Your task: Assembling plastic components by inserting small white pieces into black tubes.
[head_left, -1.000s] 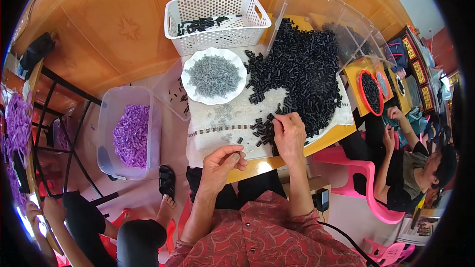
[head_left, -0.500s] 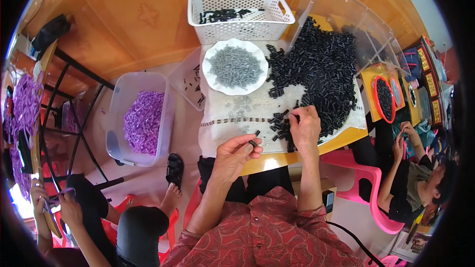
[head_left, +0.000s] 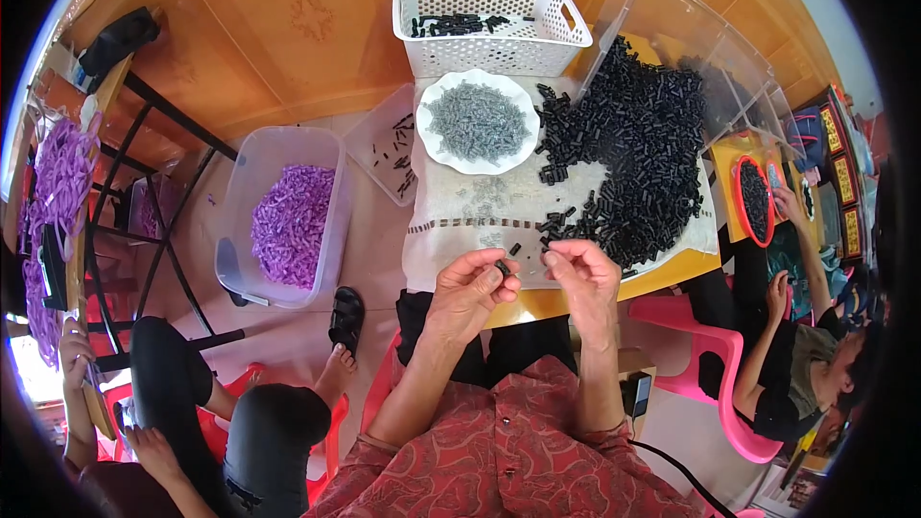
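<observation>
My left hand (head_left: 468,290) is closed on a small black plastic tube (head_left: 504,269), pinched between thumb and fingers above the table's front edge. A second black piece (head_left: 515,249) shows just beyond its fingertips; whether it is held or lies on the cloth I cannot tell. Close by on the right, my right hand (head_left: 587,286) has thumb and forefinger pressed together. What sits in that pinch is too small to make out. A large heap of black tubes (head_left: 643,163) covers the right of the table. Small clear pieces (head_left: 480,122) fill a white scalloped plate (head_left: 436,155).
Behind the plate stands a white perforated basket (head_left: 460,59) with black pieces inside. A pale cloth (head_left: 432,259) covers the table. On the left is a clear tub (head_left: 341,230) of purple pieces. Two people sit nearby, one on each side; a pink chair (head_left: 734,374) stands right.
My right hand has left the edge of the black heap and moved left and nearer, beside my left hand. The view has shifted slightly. The person on the right now reaches toward a red tray.
</observation>
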{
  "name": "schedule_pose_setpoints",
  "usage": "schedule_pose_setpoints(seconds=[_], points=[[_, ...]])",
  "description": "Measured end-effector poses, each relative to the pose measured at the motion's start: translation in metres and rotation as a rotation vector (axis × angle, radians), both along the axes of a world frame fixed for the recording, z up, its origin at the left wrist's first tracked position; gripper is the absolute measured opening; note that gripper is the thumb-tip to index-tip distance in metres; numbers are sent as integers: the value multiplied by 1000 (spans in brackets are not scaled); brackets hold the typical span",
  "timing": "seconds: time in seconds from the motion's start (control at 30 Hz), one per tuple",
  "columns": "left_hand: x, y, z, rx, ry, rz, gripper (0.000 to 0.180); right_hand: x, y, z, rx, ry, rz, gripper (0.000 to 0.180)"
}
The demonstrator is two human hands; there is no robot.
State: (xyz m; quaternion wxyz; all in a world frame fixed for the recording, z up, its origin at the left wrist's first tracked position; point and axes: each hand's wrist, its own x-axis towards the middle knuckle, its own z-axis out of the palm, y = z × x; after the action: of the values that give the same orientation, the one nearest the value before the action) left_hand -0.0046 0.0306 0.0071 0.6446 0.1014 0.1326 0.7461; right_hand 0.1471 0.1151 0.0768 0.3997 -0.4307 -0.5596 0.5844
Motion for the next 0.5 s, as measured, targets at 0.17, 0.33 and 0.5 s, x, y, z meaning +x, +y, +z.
schedule_pose_setpoints(seconds=[0.17,0.33,0.5], points=[[2,0,0,22,-18,30,27,-1,-15,5,-70,97,122,18],[4,1,5,-23,6,41,22,1,-18,6,-87,130,144,20],[3,1,7,-23,7,52,20,0,-22,8,-100,154,149,19]])
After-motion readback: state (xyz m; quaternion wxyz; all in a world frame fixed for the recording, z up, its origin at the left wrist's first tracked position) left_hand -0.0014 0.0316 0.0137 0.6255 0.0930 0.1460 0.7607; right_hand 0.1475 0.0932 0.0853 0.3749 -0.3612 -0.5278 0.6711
